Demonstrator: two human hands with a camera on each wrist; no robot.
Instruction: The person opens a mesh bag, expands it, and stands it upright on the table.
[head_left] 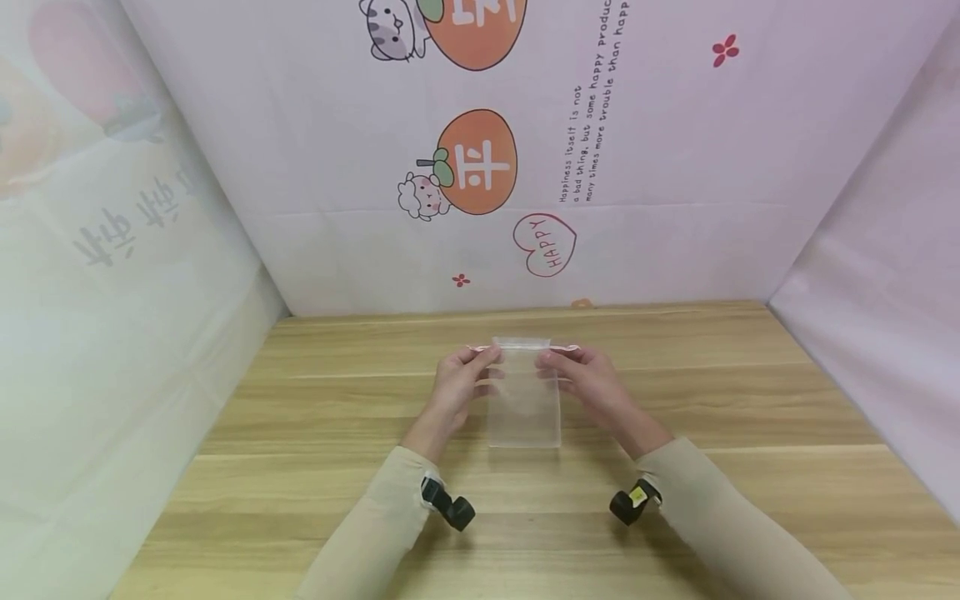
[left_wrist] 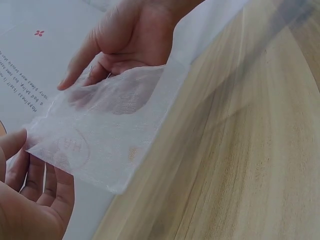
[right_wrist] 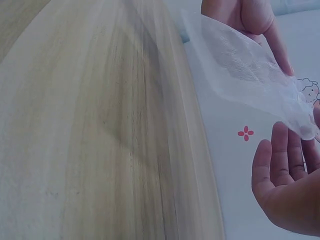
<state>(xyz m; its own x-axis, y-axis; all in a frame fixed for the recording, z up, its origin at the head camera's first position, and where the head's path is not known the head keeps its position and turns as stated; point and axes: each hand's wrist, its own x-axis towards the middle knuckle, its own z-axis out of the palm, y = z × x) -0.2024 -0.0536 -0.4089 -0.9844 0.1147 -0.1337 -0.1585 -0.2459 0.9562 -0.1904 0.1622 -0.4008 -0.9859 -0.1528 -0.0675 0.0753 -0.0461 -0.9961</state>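
We hold a small see-through mesh bag [head_left: 524,400] up over the middle of the wooden table [head_left: 315,467], one hand at each top corner. Our left hand [head_left: 459,385] pinches the bag's upper left edge between thumb and fingertips, the other fingers loosely curled beneath it. Our right hand [head_left: 592,382] does the same at the upper right edge, thumb on top and fingers bent behind the mesh. Both hands are closed on the bag, and it hangs down between them, its lower edge toward us.

Our forearms come in from the bottom of the head view and slant inward, so the wrists sit wider apart than the fingertips. Beige sleeves [head_left: 375,533] cover both arms to the wrist, and a small black camera [head_left: 448,505] is strapped under each wrist.

From the left wrist view we see the bag [left_wrist: 107,130] spread flat and slightly tilted, the left hand's fingers [left_wrist: 42,192] under its near corner and the right hand [left_wrist: 127,37] at the far one. From the right wrist view the bag [right_wrist: 245,65] stretches from the left hand [right_wrist: 245,15] toward the right hand's fingers [right_wrist: 282,165], which are raised with the palm open toward the camera; the pinch itself lies at the frame edge there.

A pale pink cloth [head_left: 675,167] printed with orange fruit and cartoon animals stands behind the table.
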